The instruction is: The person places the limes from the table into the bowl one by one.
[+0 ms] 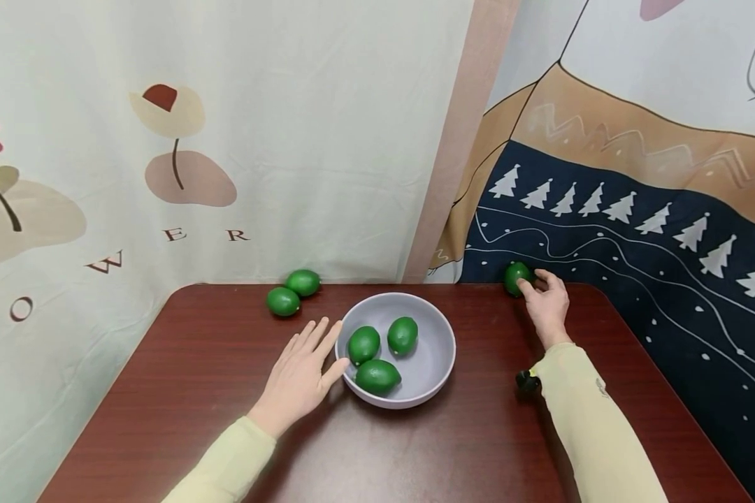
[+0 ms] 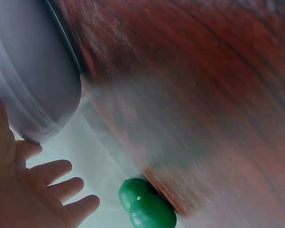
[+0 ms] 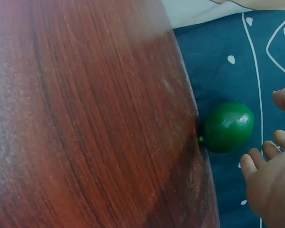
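Observation:
A grey bowl [image 1: 429, 356] holds three green limes [image 1: 377, 377]. At its left side is my left hand [image 1: 298, 377], fingers extended and spread, with thumb and index finger at the rim. The left wrist view shows this hand [image 2: 38, 190] beside the bowl's outer wall [image 2: 33, 61]. Near the table's back edge on the right, my right hand [image 1: 546, 304] is beside a single lime [image 1: 516, 279], fingers loosely bent. In the right wrist view a gap separates that lime [image 3: 228, 127] from the hand [image 3: 273, 175].
Two more limes [image 1: 283, 302] lie together at the back left of the dark red table [image 1: 182, 377]. A small black object [image 1: 527, 383] shows by the right sleeve. A patterned curtain [image 1: 327, 140] hangs behind the table's back edge.

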Motion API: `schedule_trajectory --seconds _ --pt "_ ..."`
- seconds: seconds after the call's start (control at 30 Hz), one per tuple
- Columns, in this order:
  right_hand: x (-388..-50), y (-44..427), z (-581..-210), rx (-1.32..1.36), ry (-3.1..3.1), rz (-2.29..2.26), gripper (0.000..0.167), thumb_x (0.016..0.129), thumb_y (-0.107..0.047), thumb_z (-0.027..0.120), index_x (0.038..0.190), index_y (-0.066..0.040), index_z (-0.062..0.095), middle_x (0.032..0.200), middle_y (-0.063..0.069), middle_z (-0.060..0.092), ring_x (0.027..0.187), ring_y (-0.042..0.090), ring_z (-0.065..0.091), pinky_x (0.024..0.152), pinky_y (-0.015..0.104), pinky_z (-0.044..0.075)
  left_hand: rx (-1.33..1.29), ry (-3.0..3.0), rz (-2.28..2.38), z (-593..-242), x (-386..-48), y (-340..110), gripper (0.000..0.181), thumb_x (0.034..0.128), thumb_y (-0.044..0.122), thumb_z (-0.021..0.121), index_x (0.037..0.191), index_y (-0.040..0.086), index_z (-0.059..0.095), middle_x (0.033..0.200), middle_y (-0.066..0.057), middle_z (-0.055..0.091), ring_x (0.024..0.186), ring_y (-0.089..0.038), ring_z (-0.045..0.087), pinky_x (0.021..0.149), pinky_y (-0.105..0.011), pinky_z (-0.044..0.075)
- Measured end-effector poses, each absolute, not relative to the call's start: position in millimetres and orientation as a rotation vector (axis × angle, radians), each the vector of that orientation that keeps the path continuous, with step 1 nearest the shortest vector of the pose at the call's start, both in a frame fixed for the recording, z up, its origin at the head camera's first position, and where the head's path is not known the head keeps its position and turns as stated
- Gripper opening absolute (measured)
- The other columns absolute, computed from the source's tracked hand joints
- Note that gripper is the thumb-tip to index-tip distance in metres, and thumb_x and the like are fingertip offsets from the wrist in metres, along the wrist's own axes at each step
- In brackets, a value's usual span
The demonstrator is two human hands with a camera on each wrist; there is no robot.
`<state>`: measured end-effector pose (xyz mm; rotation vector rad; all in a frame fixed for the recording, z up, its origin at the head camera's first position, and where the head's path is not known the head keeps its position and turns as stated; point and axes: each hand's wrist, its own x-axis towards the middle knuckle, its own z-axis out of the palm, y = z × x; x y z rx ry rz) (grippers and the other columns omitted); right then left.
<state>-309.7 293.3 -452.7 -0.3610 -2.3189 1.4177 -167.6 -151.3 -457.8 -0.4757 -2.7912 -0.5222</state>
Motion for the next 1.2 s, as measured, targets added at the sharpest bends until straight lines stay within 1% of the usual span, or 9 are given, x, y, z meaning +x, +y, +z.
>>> schedule_trajectory --seconds 0.13,0.3,0.37,0.53,0.63,0.8,1.0,1.2 --pt "-313.1 294.8 -452.6 -0.395 -2.346 1.389 0.053 0.099 -0.023 0.067 0.145 0.001 0.054 0.142 0.023 0.051 0.131 0.036 0.053 0.1 0.037 0.047 -0.471 -2.797 -0.527 -458.2 -168.5 -151.4 0.066 0.1033 0.05 0.056 0.158 0.016 0.045 0.16 -0.018 0.043 0.15 -0.041 0.037 0.121 -0.06 0.031" --pt "-318.7 294.8 -456.9 -0.431 -2.336 1.415 0.056 0.098 -0.022 0.068 0.145 0.003 0.053 0.149 0.021 0.048 0.132 0.036 0.052 0.1 0.036 0.046 -0.476 -2.8 -0.525 -456.5 -169.3 -151.8 0.066 0.1033 0.051 0.056 0.158 0.015 0.045 0.161 -0.018 0.043 0.15 -0.041 0.036 0.121 -0.059 0.03" --pt "-321.5 294.4 -459.6 -0.45 -2.331 1.426 0.056 0.098 -0.022 0.069 0.146 0.003 0.053 0.15 0.02 0.048 0.132 0.036 0.051 0.102 0.039 0.046 -0.474 -2.803 -0.527 -455.6 -169.3 -152.1 0.066 0.1033 0.051 0.056 0.158 0.015 0.044 0.161 -0.018 0.042 0.15 -0.041 0.036 0.121 -0.058 0.03" --pt "-326.8 292.3 -464.6 -0.483 -2.327 1.427 0.057 0.098 -0.022 0.068 0.146 0.004 0.051 0.143 0.025 0.05 0.13 0.038 0.051 0.105 0.044 0.045 -0.467 -2.81 -0.52 -455.5 -168.1 -152.3 0.066 0.1034 0.05 0.056 0.158 0.015 0.044 0.161 -0.018 0.043 0.15 -0.041 0.036 0.121 -0.059 0.03" --pt "-328.4 291.8 -466.1 -0.493 -2.323 1.442 0.058 0.098 -0.021 0.068 0.147 0.005 0.05 0.143 0.026 0.049 0.131 0.039 0.05 0.108 0.046 0.044 -0.467 -2.809 -0.515 -455.8 -167.5 -152.0 0.066 0.1032 0.05 0.057 0.158 0.014 0.045 0.16 -0.018 0.043 0.15 -0.042 0.037 0.121 -0.059 0.031" --pt "-331.1 292.4 -466.5 -0.509 -2.32 1.46 0.06 0.098 -0.021 0.068 0.148 0.006 0.048 0.145 0.027 0.047 0.132 0.04 0.049 0.111 0.047 0.043 -0.471 -2.806 -0.523 -456.6 -167.7 -151.5 0.066 0.103 0.05 0.057 0.157 0.014 0.046 0.16 -0.018 0.044 0.149 -0.042 0.037 0.12 -0.06 0.031" --pt "-334.1 294.4 -467.5 -0.501 -2.377 1.424 0.063 0.097 -0.02 0.068 0.149 0.007 0.045 0.146 0.029 0.047 0.132 0.042 0.049 0.113 0.048 0.042 -0.483 -2.789 -0.493 -459.2 -168.9 -152.3 0.066 0.1028 0.05 0.057 0.158 0.015 0.045 0.159 -0.018 0.045 0.149 -0.041 0.038 0.121 -0.058 0.031" --pt "-336.3 294.9 -469.3 -0.506 -2.434 1.411 0.065 0.098 -0.019 0.067 0.152 0.006 0.042 0.146 0.031 0.048 0.134 0.043 0.047 0.114 0.05 0.04 -0.485 -2.779 -0.492 -459.6 -168.7 -152.7 0.066 0.1025 0.05 0.058 0.158 0.015 0.046 0.159 -0.018 0.045 0.148 -0.043 0.04 0.121 -0.058 0.031"
